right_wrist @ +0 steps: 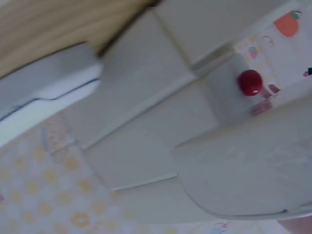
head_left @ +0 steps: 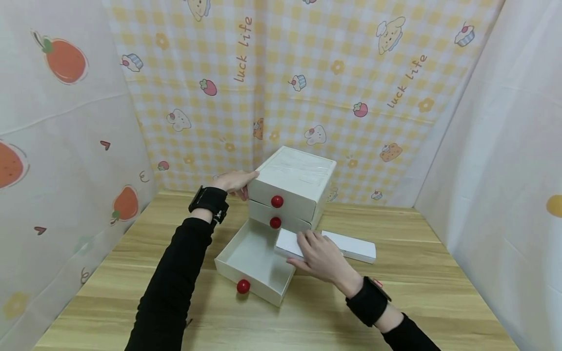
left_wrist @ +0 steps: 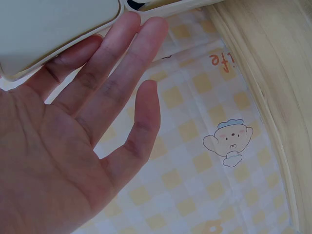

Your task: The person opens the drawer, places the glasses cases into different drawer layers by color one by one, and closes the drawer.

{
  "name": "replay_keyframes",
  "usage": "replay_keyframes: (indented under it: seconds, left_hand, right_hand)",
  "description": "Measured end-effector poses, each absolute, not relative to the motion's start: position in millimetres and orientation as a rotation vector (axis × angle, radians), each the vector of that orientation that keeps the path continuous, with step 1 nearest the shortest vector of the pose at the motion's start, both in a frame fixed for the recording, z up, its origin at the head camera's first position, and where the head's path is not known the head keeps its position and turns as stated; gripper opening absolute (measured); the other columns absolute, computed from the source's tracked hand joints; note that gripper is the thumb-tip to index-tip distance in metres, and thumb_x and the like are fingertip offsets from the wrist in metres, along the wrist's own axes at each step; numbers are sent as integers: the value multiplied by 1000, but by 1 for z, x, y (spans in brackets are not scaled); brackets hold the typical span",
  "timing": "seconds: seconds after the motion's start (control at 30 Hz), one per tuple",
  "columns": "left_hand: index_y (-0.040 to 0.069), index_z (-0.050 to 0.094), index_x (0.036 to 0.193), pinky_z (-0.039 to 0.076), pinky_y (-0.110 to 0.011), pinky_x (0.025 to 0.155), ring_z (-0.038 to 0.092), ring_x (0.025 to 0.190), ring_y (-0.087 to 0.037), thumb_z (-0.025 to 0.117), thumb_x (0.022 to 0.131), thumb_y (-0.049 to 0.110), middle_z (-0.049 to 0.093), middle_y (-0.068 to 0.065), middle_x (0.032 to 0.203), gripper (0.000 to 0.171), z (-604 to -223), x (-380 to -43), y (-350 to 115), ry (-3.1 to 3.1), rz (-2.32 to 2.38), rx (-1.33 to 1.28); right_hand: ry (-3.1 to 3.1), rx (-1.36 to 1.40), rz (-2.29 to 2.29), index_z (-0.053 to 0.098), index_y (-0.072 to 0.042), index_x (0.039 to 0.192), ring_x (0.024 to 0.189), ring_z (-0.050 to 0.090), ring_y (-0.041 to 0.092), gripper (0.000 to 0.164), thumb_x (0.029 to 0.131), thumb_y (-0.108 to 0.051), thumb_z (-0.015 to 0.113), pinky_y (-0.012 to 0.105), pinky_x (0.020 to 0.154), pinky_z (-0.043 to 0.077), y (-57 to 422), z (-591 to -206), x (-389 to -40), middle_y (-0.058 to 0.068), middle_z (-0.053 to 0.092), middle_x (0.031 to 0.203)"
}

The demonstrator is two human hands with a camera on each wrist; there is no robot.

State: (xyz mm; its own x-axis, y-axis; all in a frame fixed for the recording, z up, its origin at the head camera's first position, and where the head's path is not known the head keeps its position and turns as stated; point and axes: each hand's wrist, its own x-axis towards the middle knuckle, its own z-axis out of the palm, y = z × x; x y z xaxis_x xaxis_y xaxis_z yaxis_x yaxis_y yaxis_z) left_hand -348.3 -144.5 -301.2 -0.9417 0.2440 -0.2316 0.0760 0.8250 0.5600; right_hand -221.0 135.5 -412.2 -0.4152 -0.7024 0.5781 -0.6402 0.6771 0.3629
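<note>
A small white cabinet [head_left: 290, 180] with three drawers and red knobs stands at the back of the table; its bottom drawer [head_left: 254, 261] is pulled out and its upper two are closed. My left hand [head_left: 234, 182] rests on the cabinet's left side near the top front edge, fingers extended, as the left wrist view also shows. My right hand [head_left: 318, 256] grips a slim white box [head_left: 289, 243] from above, its left end over the right side of the open drawer. In the right wrist view the held box [right_wrist: 243, 165] fills the lower right.
A second white box [head_left: 357, 247] lies on the wooden table [head_left: 395, 282] right of the cabinet. A small red item [head_left: 377, 282] shows partly behind the right wrist strap. Patterned cloth [head_left: 285, 112] hangs close behind the cabinet, with pale cloth at both sides.
</note>
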Motion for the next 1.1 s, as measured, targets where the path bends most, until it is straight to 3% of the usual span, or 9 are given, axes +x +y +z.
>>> replay_keyframes:
  seconds: [0.27,0.63,0.83,1.1]
  left_hand:
    - [4,68,85,44,-33,71,68,72,-15,20,95,59,73,-10,82,74,-300,-347,-144,2718,811,254]
    - [4,66,84,45,-34,73,69,75,-19,21,95,59,72,-12,83,72,-301,-346,-146,2713,844,259]
    - [2,66,83,44,-33,71,70,75,-18,22,96,59,72,-13,85,73,-300,-344,-147,2716,844,257]
    - [3,65,85,43,-32,70,71,76,-19,22,96,59,72,-12,84,71,-301,-346,-146,2715,836,274]
  right_hand:
    - [-2221,1033,-173,59,-6,102,64,55,15,57,86,-61,55,24,51,45,89,-400,-232,2,58,79]
    - [-2407,995,-247,59,-8,103,73,60,15,58,89,-63,48,24,52,51,46,-406,-245,3,62,89]
    - [-2474,1026,-330,60,-9,112,81,63,14,61,91,-63,43,23,58,54,33,-418,-247,3,65,98]
    - [-2541,933,-331,61,-6,98,63,60,12,56,89,-61,49,24,50,51,27,-442,-256,1,61,80]
